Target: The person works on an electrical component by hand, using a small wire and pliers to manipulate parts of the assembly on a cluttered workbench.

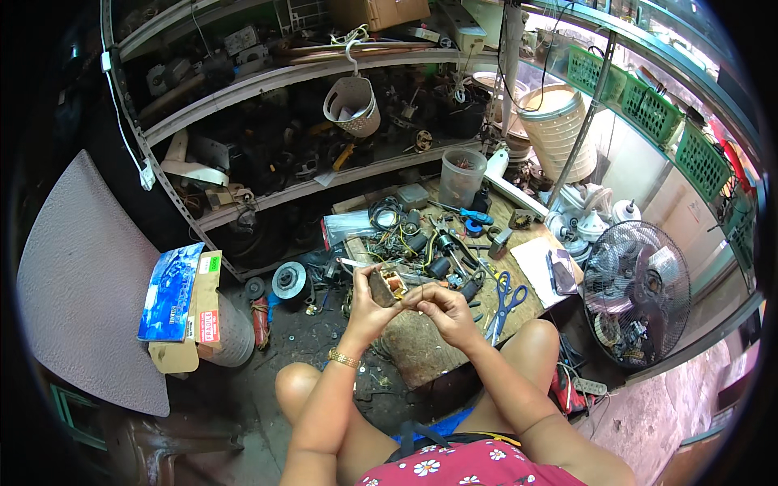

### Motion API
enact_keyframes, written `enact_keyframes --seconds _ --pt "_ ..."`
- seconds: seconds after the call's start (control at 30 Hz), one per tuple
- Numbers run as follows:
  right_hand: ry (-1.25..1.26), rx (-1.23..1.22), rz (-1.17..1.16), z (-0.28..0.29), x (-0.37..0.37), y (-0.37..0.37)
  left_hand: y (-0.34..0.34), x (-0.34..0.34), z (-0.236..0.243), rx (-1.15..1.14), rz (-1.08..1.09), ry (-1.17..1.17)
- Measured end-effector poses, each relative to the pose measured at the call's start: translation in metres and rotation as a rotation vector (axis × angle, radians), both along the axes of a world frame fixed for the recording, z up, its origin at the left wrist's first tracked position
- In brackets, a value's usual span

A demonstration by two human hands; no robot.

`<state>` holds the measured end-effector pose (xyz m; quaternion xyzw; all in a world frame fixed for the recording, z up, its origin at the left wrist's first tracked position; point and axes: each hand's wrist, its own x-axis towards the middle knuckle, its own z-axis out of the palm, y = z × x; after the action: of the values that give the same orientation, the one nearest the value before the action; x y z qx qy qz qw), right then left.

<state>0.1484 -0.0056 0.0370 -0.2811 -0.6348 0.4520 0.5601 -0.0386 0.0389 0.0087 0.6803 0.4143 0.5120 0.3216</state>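
Left hand (369, 301): fingers closed round a small boxy part (390, 286) with coppery insides, above the wooden worktop (417, 350), seemingly steadying it for the other. Right hand (444, 311): fingertips pinched together just beside it; on what, I cannot tell from here. Blue-handled scissors (505, 308): on the worktop, probably kept within reach.

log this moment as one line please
left hand: holds boxy brown part, orange inside | right hand: pinched beside it, touch unclear | on wooden board: blue-handled scissors
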Motion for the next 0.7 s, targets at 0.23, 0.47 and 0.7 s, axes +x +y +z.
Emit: enact_keyframes --seconds 0.23,0.47,0.7 --pt "0.108 -0.205 -0.086 0.016 -0.008 0.024 -0.010 0.003 -0.001 -0.179 -0.284 -0.259" --pt "-0.372 0.180 -0.382 0.018 -0.031 0.007 -0.011 -0.005 -0.005 -0.227 -0.325 -0.380" --pt "-0.302 -0.054 0.002 0.031 0.021 0.042 -0.016 -0.004 0.002 -0.398 -0.557 -0.529"
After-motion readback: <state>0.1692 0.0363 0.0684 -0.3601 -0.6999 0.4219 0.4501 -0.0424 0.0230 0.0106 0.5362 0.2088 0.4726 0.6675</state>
